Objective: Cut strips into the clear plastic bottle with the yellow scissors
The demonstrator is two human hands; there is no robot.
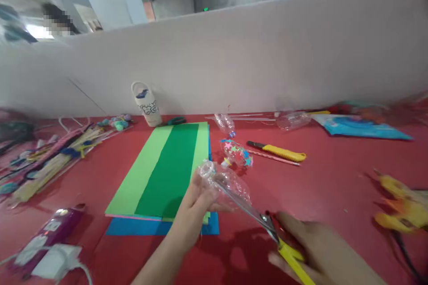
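hands: 2 | left-held bottle: 1 (clear) | right-held scissors: 1

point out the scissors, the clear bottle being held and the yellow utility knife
Scissors [265,219]: head view, at the pivot between blades and handles
Held clear bottle [238,183]: head view, on its see-through body
Yellow utility knife [280,150]: head view, on its yellow handle
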